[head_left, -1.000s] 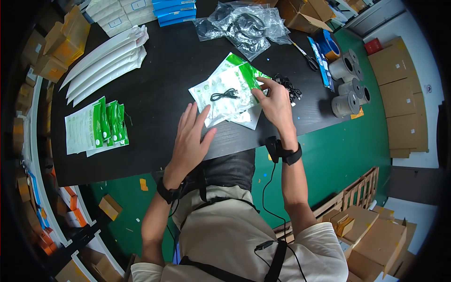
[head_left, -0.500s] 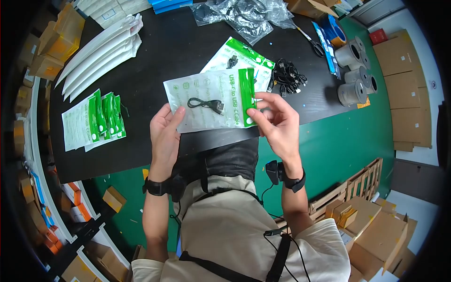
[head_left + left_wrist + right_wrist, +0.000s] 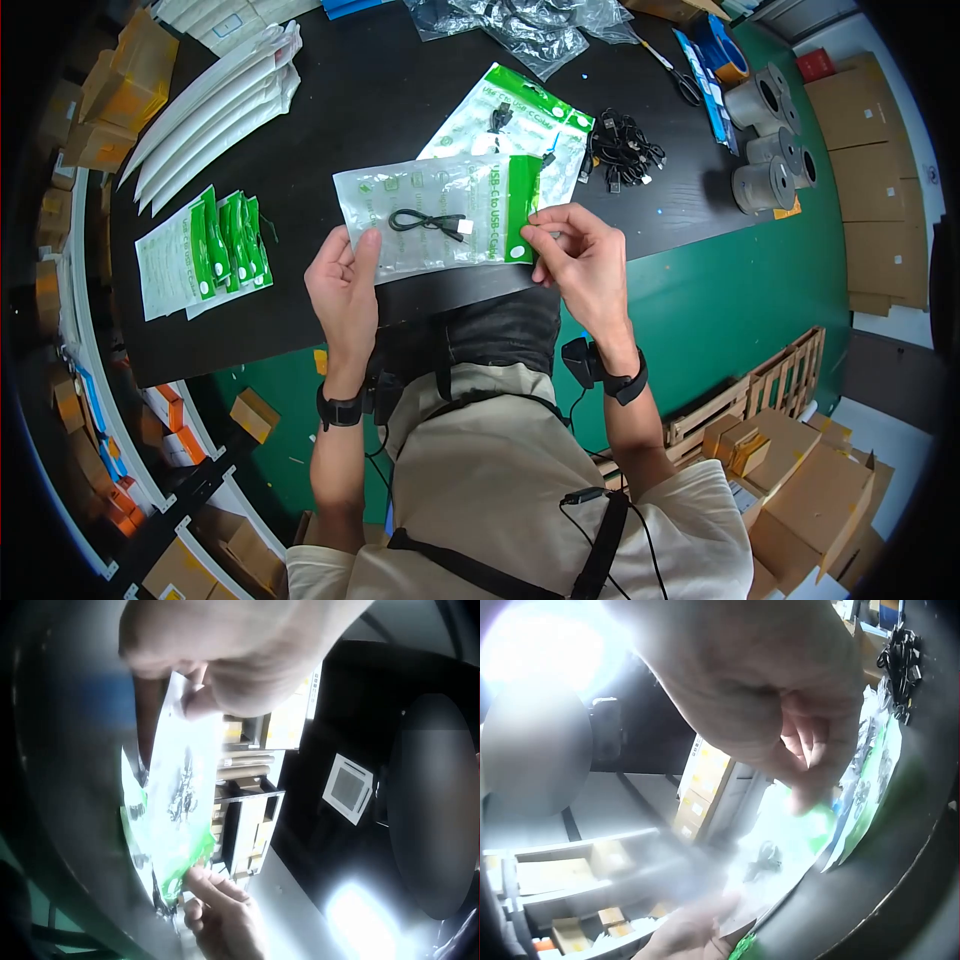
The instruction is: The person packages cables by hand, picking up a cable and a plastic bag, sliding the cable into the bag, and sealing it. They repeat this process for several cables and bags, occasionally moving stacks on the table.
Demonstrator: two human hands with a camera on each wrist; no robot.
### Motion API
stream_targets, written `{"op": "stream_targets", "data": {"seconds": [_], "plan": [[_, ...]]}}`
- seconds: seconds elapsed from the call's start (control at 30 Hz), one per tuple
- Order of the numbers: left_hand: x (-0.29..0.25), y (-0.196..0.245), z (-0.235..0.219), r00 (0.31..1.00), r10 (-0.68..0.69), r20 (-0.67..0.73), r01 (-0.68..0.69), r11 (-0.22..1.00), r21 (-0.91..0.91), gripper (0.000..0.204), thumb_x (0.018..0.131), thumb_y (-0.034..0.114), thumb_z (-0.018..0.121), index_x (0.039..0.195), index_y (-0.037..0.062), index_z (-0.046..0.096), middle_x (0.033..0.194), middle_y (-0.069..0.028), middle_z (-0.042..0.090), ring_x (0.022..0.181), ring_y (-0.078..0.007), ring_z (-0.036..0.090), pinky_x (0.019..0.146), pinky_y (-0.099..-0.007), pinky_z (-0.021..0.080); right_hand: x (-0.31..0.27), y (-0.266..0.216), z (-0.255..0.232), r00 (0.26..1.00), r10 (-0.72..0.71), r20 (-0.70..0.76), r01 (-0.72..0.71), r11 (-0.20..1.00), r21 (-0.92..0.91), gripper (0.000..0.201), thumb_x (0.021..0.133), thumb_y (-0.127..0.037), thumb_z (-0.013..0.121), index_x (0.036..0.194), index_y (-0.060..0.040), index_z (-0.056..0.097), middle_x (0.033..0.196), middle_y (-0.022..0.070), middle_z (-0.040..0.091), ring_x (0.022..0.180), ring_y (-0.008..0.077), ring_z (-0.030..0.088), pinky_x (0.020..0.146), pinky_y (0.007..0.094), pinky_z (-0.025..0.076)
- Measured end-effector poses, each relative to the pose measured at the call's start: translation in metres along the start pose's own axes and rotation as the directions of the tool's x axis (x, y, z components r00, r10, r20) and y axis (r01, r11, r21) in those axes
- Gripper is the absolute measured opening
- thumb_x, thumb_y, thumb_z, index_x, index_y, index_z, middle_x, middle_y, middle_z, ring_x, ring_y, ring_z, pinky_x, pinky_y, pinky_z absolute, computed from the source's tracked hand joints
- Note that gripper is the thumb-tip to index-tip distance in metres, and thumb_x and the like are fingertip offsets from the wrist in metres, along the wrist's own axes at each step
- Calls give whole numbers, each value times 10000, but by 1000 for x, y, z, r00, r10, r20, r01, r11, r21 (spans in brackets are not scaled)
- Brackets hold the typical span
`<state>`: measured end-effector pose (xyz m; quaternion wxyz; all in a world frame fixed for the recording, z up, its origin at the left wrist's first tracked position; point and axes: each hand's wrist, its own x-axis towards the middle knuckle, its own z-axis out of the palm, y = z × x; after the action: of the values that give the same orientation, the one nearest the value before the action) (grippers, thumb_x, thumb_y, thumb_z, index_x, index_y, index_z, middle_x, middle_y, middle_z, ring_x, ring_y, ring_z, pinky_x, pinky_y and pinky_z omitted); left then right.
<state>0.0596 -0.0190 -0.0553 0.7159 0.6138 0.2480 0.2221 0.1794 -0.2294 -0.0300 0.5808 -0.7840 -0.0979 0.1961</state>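
Between both hands hangs a white and green cable pouch (image 3: 400,240), printed "USB-C to USB-C Cable", held up above the table's front edge. A coiled black cable (image 3: 430,222) shows on its face. My left hand (image 3: 345,285) pinches the pouch's left end, thumb on the front. At the green end, my right hand (image 3: 585,262) pinches the lower corner between thumb and fingers. Behind it another green and white pouch (image 3: 470,120) lies on the table, partly covered, with a small black cable (image 3: 501,117) on it. A pile of black cables (image 3: 622,150) lies to its right.
Several filled green and white pouches (image 3: 170,260) are stacked at the left. White padded mailers (image 3: 215,115) lie behind them. Clear plastic bags (image 3: 520,30), scissors (image 3: 685,85) and wire spools (image 3: 765,185) occupy the back and right of the table (image 3: 300,315).
The pouch has been lifted off the one beneath and brought toward the body. My left hand went from lying flat beside it to pinching its left end; lately the pouch shifted slightly left.
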Motion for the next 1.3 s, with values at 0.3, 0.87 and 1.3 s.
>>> {"op": "stream_targets", "data": {"seconds": [0.3, 0.87, 1.3], "plan": [[6, -7, -4, 999, -45, 11, 46, 998, -46, 206, 1024, 132, 600, 1082, -61, 641, 943, -59, 724, 800, -11, 600, 701, -161, 455, 0, 6, 10, 850, -521, -72, 468, 813, -347, 42, 916, 12, 682, 949, 38, 677, 757, 47, 674, 616, 90, 640, 490, 219, 491], [17, 1, -21, 992, -91, 91, 102, 987, -125, 215, 1013, 115, 609, 1116, -71, 638, 997, -82, 724, 843, -42, 638, 746, -192, 498, 5, 2, 1, 937, 9, 349, -60, 989, 135, 171, 945, -37, 653, 1102, 11, 702, 835, 49, 688, 567, 131, 610, 504, 228, 454], [7, 83, -4, 918, 379, 114, -395, 864, 313, 176, 989, 84, 636, 1088, -54, 680, 918, -35, 694, 775, -58, 572, 695, -175, 429, 5, 4, 28, 907, -284, 312, 187, 934, 304, 407, 816, -72, 796, 1215, -53, 719, 1093, 73, 684, 943, 120, 610, 813, 250, 503]]}}
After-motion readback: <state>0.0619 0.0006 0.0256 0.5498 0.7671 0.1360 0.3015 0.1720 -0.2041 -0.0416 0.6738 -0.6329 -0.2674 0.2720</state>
